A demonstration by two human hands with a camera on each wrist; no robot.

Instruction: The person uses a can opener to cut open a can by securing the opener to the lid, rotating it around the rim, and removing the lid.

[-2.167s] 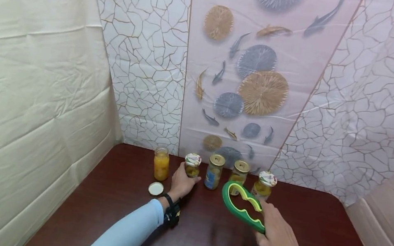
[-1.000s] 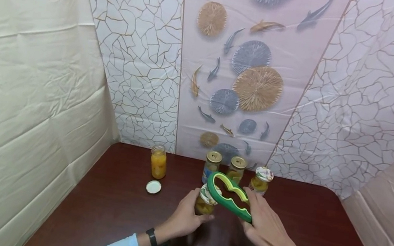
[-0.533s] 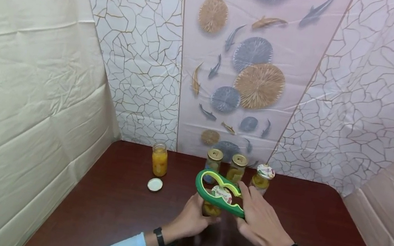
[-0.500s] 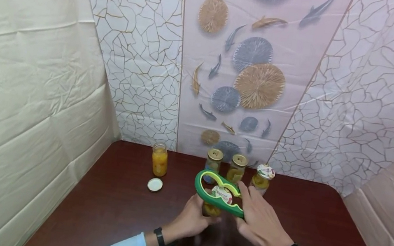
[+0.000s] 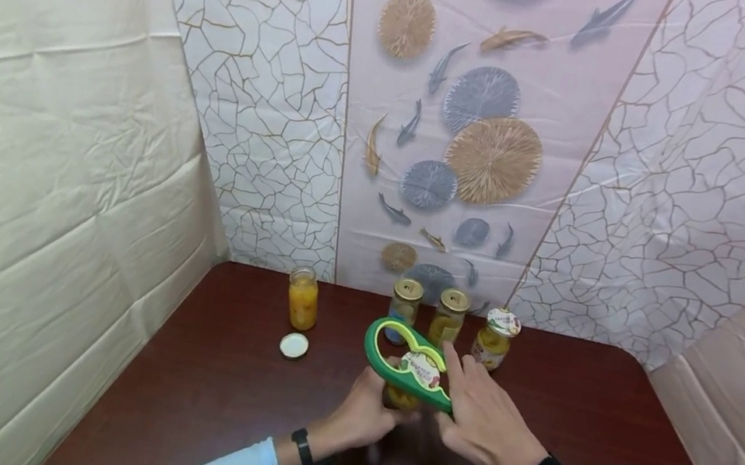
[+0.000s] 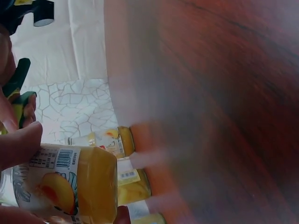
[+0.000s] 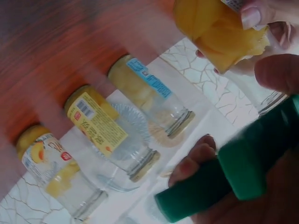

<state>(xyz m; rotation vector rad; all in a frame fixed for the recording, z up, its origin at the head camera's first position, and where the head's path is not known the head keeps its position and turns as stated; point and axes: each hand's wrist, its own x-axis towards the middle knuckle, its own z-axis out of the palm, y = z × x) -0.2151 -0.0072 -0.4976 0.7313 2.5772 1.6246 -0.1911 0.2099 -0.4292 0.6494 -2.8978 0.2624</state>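
My left hand [image 5: 366, 414] grips a glass jar of peaches [image 6: 96, 186], held above the table near its middle. The jar carries a white patterned lid [image 5: 421, 368] and a label with a peach picture. My right hand [image 5: 487, 422] grips the handle end of a green jar opener [image 5: 372, 352] with a lime-green, wavy inner edge. In the head view the opener's loop overlaps the jar's top, so the lid shows inside it. Both handle ends of the opener lie within the right hand in the right wrist view.
Along the back of the dark red table [image 5: 203, 391] stand a blue-labelled jar [image 5: 403, 309], a gold-lidded jar [image 7: 100, 121] with a yellow label, and a white-lidded peach jar [image 5: 493, 349]. At the left stands an uncapped jar [image 5: 303, 303] of orange fruit, with a loose lid [image 5: 294, 345] before it.
My left hand has lifted the white-lidded jar from the back row and brought it forward and right. The right hand has shifted left, bringing the opener's loop over the lid.
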